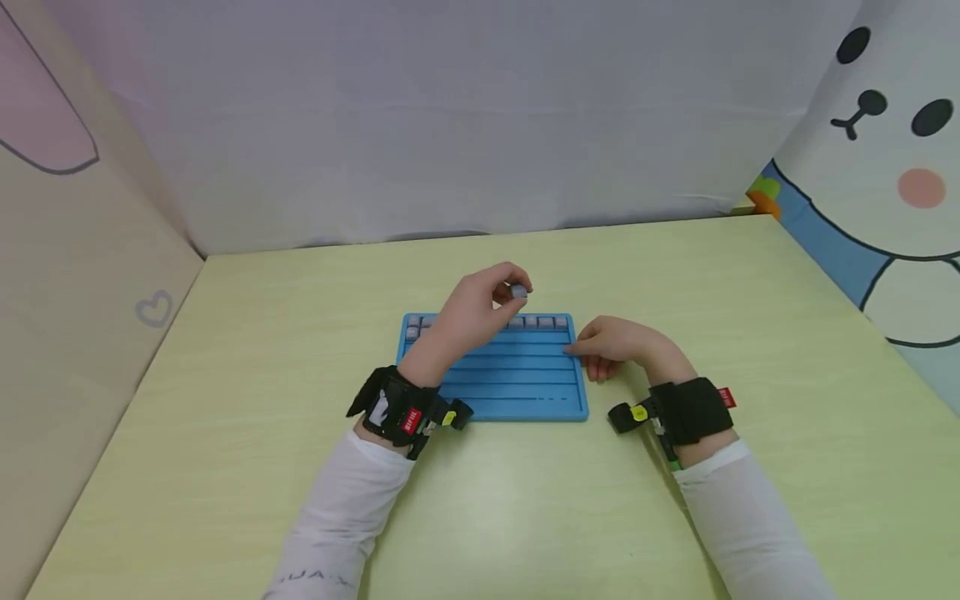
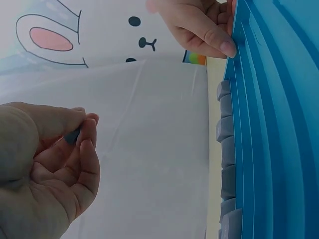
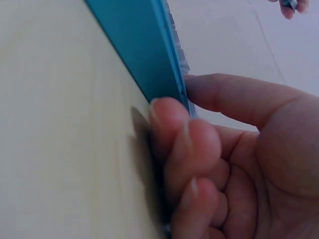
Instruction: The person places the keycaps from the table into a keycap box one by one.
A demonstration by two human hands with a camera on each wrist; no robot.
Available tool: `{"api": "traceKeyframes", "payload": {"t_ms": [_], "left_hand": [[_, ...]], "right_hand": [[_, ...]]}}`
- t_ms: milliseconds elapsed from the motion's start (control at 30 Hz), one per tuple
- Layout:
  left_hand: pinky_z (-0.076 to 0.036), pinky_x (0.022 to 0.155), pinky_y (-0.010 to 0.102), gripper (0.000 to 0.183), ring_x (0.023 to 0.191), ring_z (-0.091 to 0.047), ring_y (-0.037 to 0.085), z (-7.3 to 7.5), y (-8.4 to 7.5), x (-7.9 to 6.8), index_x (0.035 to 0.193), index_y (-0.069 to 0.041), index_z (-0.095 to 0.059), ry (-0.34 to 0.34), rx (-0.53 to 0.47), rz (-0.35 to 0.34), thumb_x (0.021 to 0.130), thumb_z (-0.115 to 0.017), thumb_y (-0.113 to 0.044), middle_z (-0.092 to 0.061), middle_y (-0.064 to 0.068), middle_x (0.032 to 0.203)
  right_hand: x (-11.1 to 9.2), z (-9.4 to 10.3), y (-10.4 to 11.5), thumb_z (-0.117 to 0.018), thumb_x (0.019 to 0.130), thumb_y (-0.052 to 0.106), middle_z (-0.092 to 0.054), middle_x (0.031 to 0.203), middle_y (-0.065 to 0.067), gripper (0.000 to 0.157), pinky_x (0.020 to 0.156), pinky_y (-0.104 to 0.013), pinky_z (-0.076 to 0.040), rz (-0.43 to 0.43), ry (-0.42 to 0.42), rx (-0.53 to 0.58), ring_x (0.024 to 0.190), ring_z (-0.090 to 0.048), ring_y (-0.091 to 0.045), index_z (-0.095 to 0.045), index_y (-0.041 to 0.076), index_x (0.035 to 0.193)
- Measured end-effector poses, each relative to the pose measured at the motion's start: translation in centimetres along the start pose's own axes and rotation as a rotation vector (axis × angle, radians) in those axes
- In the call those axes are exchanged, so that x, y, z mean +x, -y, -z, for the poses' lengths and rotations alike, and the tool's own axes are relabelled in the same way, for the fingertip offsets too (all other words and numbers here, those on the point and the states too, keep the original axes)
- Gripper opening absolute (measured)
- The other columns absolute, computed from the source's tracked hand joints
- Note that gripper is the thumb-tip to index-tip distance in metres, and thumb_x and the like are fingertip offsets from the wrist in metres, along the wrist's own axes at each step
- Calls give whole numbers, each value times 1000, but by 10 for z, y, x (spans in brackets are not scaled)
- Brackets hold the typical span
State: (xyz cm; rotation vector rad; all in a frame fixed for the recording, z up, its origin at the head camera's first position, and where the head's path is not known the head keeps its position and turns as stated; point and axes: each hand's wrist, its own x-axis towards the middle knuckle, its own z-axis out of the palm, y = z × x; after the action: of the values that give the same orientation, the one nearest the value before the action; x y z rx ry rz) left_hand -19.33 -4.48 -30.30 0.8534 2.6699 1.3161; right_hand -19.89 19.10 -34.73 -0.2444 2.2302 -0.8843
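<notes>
My left hand (image 1: 476, 310) pinches a small grey keycap (image 1: 518, 291) between thumb and fingertips, raised above the far edge of a blue tray (image 1: 517, 385). In the left wrist view, the fingers cover most of that keycap (image 2: 73, 135). At the tray's right side, my right hand (image 1: 628, 340) grips the rim, thumb on top and the other fingers curled against the outer side. The right wrist view shows this hold on the tray wall (image 3: 134, 50) up close. Along the tray's far edge sits a row of grey keycaps (image 1: 543, 322), partly hidden by the left hand.
The tray lies on a pale wooden table (image 1: 225, 433), its nearer ridged rows showing bare blue. Behind the table hangs a white cloth (image 1: 480, 117). A wall with a cartoon figure (image 1: 892, 167) stands to the right, and a pale panel (image 1: 90, 292) to the left.
</notes>
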Motion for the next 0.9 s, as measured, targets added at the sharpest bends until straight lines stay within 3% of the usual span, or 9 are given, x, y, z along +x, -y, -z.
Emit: {"api": "traceKeyframes", "payload": {"t_ms": [467,667,900], "left_hand": [[-50,90,31,23,99,-61,22,6,-5,-6,116,-4,-60,-32,24,-21,94,-58,-10,-58,10,113],[-51,87,31,29,99,-62,22,6,-6,-7,121,-4,-60,-36,27,-15,93,-59,-12,-60,10,116],[-45,95,37,24,108,-56,23,7,-3,-12,114,-6,-65,-14,149,22,93,-60,-16,-62,9,115]], "right_hand": [[-7,2,2,-53,96,27,-57,55,2,34,52,-25,-46,0,5,12,48,-54,-9,-65,4,74],[-7,2,2,-53,96,27,-57,55,2,34,51,-25,-46,-1,4,9,48,-54,-9,-64,4,74],[-6,1,-1,-53,96,26,-57,55,2,34,51,-24,-46,-1,11,18,48,-54,-9,-64,4,73]]}}
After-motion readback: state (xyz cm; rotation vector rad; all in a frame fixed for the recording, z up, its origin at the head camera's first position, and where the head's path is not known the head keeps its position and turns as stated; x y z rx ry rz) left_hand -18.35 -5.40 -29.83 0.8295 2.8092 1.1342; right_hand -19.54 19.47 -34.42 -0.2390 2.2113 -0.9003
